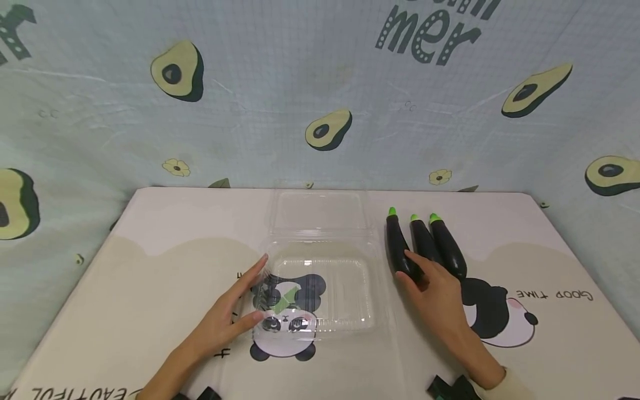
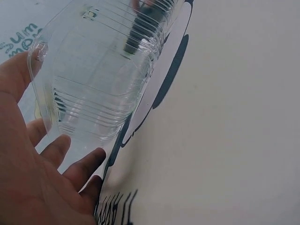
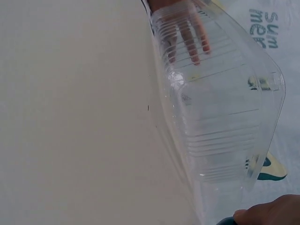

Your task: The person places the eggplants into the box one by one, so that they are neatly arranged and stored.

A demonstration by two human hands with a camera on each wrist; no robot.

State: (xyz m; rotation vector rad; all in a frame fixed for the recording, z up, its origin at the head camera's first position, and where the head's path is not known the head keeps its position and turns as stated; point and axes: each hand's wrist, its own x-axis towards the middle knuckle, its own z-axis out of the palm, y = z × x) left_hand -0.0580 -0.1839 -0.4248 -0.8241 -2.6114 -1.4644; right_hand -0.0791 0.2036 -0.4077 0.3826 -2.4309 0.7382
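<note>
A clear plastic clamshell box (image 1: 377, 289) lies with its lid (image 1: 320, 214) folded back towards the wall. My left hand (image 1: 227, 314) touches the box's left side, fingers spread and fairly straight along the rim; the left wrist view shows fingertips at the clear edge. To the right of the box, my right hand (image 1: 437, 297) grips the lower end of the leftmost dark eggplant (image 1: 396, 236) between thumb and fingers. Two more eggplants, a middle one (image 1: 424, 239) and a right one (image 1: 450, 250), lie close beside it, green caps pointing to the back.
The pale table (image 1: 170, 283) carries panda prints and lettering, some showing through the box. A cloth wall with avocado prints (image 1: 328, 130) stands behind the table's back edge. Black straps or mounts (image 1: 452, 387) show near both wrists at the front.
</note>
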